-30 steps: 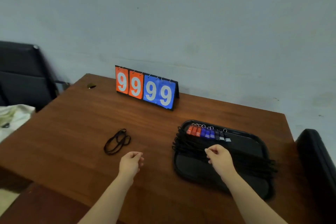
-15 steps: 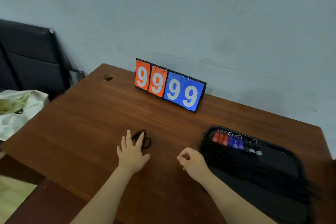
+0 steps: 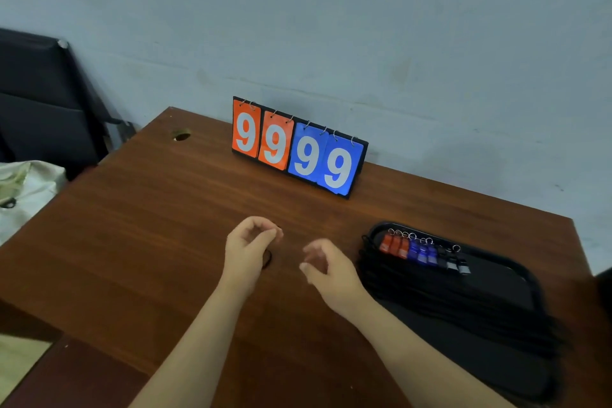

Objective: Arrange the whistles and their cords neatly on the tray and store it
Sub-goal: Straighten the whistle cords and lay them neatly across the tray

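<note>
A black tray [image 3: 496, 278] lies on the right of the brown table [image 3: 132, 242]. Along its far edge a row of red, blue and dark whistles [image 3: 422, 250] sits side by side, and their black cords [image 3: 430, 295] stretch across the tray. My left hand [image 3: 250, 250] is at the table's middle with its fingers curled in a pinch over a loose black cord [image 3: 267, 258], of which only a small loop shows below the palm. My right hand [image 3: 328, 267] hovers just right of it, blurred, fingers bent and apart, holding nothing.
A flip scoreboard [image 3: 298, 151] showing 9999 stands at the table's far edge against the wall. A black chair [image 3: 43, 99] and a white bag [image 3: 26, 189] are at the left. Another dark chair edge [image 3: 604, 288] shows at the far right.
My left hand reached the loose cord, lay flat on it, then curled its fingers. My right hand left the tray and came left toward the cord. The view shifted left.
</note>
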The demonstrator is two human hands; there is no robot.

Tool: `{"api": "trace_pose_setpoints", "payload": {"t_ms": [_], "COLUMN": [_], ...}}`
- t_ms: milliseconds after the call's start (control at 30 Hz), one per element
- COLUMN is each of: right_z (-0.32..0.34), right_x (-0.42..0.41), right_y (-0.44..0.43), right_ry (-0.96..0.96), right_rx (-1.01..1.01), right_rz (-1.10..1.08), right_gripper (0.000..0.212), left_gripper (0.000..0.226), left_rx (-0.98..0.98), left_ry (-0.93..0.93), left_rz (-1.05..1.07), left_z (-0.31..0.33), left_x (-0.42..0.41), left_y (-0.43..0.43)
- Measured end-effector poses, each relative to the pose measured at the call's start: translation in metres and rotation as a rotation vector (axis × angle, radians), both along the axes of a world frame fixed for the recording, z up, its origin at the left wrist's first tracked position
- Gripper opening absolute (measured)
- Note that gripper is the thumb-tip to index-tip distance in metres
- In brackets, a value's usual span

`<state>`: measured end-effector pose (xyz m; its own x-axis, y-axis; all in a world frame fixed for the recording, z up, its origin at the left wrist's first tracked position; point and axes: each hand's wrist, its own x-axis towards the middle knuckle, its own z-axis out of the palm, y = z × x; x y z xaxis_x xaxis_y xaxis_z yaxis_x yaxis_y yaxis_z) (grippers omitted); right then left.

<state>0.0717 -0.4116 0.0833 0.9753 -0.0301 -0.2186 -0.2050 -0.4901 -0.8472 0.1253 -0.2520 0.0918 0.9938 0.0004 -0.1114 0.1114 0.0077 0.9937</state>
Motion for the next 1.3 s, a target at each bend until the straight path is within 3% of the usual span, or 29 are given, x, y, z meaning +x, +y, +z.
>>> {"api": "trace_pose_setpoints", "payload": {"t_ms": [67, 133, 200, 267, 333, 367, 467, 533, 600, 667, 733, 833, 1000, 1133, 1300], "right_z": [0.017, 0.033, 0.041, 0.046, 0.052, 0.054, 0.063, 0.067, 0.064, 0.056, 0.048, 0.037, 0.022, 0.02, 0.025], "right_x": [0.001, 0.001, -0.002, -0.006, -0.012, -0.013, -0.026, -0.036, -0.046, -0.056, -0.065, -0.08, -0.112, -0.142, -0.172], "right_y": [0.001, 0.001, -0.001, -0.004, -0.01, -0.014, -0.024, -0.027, -0.03, -0.037, -0.05, -0.085, -0.157, -0.212, -0.244], "right_ry": [-0.096, -0.155, -0.236, -0.289, -0.26, -0.239, -0.222, -0.145, -0.039, 0.054, 0.133, 0.167, 0.108, 0.048, -0.074], "right_rx": [0.015, 0.041, 0.04, 0.047, 0.161, 0.233, 0.381, 0.484, 0.572, 0.603, 0.644, 0.765, 0.922, 1.032, 1.024], "right_rz": [0.016, 0.099, 0.156, 0.062, -0.106, -0.157, -0.143, -0.099, -0.064, -0.109, -0.26, -0.501, -0.84, -1.045, -1.064], "right_gripper": [0.043, 0.052, 0.041, 0.027, 0.024, 0.024, 0.025, 0.026, 0.024, 0.025, 0.028, 0.028, 0.021, 0.021, 0.008], "left_gripper": [0.016, 0.015, 0.016, 0.013, 0.003, 0.012, 0.052, 0.058, 0.044, 0.035, 0.027, 0.023, 0.02, 0.028, 0.021], "left_rx": [-0.166, -0.214, -0.176, -0.136, -0.088, -0.035, 0.133, 0.047, -0.261, -0.58, -0.623, -0.598, -0.457, -0.234, 0.181], "left_ry": [-0.069, -0.133, -0.193, -0.233, -0.132, -0.041, 0.291, 0.452, 0.471, 0.49, 0.481, 0.463, 0.452, 0.442, 0.402], "left_rz": [-0.16, -0.301, -0.384, -0.358, -0.177, -0.123, -0.391, -0.493, -0.363, -0.081, 0.161, 0.347, 0.412, 0.24, -0.055], "left_z": [0.017, 0.028, 0.039, 0.048, 0.053, 0.052, 0.044, 0.036, 0.035, 0.041, 0.042, 0.039, 0.041, 0.035, 0.029], "left_x": [-0.008, -0.015, -0.021, -0.03, -0.037, -0.039, -0.05, -0.062, -0.075, -0.083, -0.083, -0.081, -0.082, -0.089, -0.091], "left_y": [-0.008, -0.014, -0.02, -0.024, -0.028, -0.026, -0.027, -0.036, -0.051, -0.063, -0.066, -0.06, -0.058, -0.065, -0.077]}}
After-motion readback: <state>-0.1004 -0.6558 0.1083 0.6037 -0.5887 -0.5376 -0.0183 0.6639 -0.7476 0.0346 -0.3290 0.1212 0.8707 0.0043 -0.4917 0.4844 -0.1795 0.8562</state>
